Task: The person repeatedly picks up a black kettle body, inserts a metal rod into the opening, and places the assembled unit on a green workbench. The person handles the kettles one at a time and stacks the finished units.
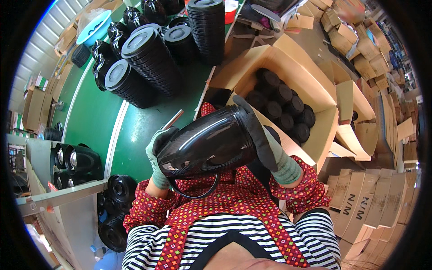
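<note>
A glossy black tapered shell [209,141] lies on its side across my lap, held up between both hands. My left hand [158,150], in a grey-green glove with dark palm, is closed round its narrower left end. A slim stick-like tool [173,119] juts up from that same hand; its kind is unclear. My right hand [265,139], gloved alike, presses along the wider, ridged right end with its fingers stretched up the rim. A thin black loop [200,195] hangs below the shell.
On the green table [130,150] stand stacked black lids [150,58] and glossy black shells [105,60], with a blue basin [95,28] behind. An open carton [324,85] of black round parts [283,95] is at right. More black parts [112,231] sit at lower left.
</note>
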Demonstrator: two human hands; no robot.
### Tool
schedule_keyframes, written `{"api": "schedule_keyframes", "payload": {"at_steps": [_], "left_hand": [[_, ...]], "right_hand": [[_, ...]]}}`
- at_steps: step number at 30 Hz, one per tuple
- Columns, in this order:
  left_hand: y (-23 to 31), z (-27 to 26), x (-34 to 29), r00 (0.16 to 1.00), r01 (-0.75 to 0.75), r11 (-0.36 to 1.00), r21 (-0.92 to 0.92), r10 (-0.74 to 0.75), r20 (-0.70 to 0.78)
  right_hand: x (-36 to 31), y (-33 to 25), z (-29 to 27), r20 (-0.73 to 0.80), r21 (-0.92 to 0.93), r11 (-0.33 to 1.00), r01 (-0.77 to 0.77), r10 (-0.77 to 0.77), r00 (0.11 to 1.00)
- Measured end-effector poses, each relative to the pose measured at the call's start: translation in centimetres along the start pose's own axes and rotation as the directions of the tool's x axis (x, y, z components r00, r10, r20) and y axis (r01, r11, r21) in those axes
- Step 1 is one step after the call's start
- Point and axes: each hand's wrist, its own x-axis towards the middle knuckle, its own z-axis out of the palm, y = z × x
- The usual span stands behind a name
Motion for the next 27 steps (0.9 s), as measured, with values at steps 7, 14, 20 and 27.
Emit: {"api": "schedule_keyframes", "payload": {"at_steps": [7, 14, 20, 27], "left_hand": [[0.4, 0.4, -0.7, 0.991, -0.046, 0.999, 0.013, 0.044, 0.129], [1.2, 0.8, -1.0, 0.907, 0.336, 0.833, -0.439, -0.16, 0.389], [-1.3, -0.5, -1.4, 0.995, 0.072, 0.995, -0.075, -0.067, 0.073], [3.1, 0.9, -2.9, 0.893, 0.175, 0.939, -0.296, -0.024, 0.449]], "right_hand": [[-1.3, 2.0, 0.6, 0.014, -0.308, 0.892, 0.332, -0.344, 0.939], [-1.4, 0.4, 0.4, 0.11, -0.41, 0.835, 0.368, -0.355, 0.928], [-1.2, 1.8, 1.1, -0.026, 0.142, 0.987, -0.076, 0.08, 0.996], [-3.7, 1.4, 0.9, 0.183, -0.45, 0.813, 0.369, -0.321, 0.929]]}}
